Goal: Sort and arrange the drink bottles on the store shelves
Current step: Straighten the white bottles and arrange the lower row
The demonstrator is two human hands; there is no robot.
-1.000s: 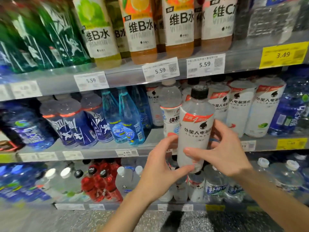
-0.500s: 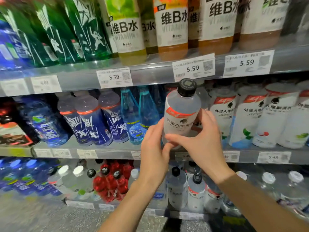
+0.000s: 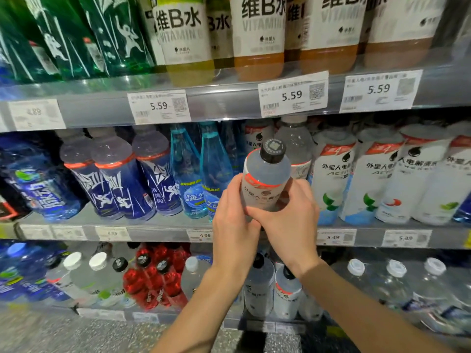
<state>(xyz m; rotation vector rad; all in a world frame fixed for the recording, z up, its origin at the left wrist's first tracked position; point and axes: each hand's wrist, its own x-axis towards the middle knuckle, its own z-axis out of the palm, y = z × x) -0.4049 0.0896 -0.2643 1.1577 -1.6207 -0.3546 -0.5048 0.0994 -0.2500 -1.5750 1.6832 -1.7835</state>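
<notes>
A white-labelled drink bottle [image 3: 265, 174] with a black cap and a red band is tilted toward me in front of the middle shelf [image 3: 158, 229]. My left hand [image 3: 234, 225] grips its lower left side. From the right, my right hand [image 3: 290, 220] wraps round its base, the fingers crossing over the left hand. Behind it stand a clear bottle [image 3: 297, 146] and a row of matching white-labelled bottles [image 3: 356, 174]. The held bottle's bottom is hidden by my hands.
Blue sport bottles [image 3: 119, 179] and slim light-blue bottles [image 3: 190, 174] fill the middle shelf's left. Green bottles [image 3: 76, 34] and vitamin drinks [image 3: 257, 34] stand on the top shelf. Red bottles [image 3: 153, 278] and clear water bottles [image 3: 392, 284] sit on the bottom shelf.
Both hands have lifted the bottle up and left to middle-shelf height and tipped its cap toward me. The view has shifted left along the shelves.
</notes>
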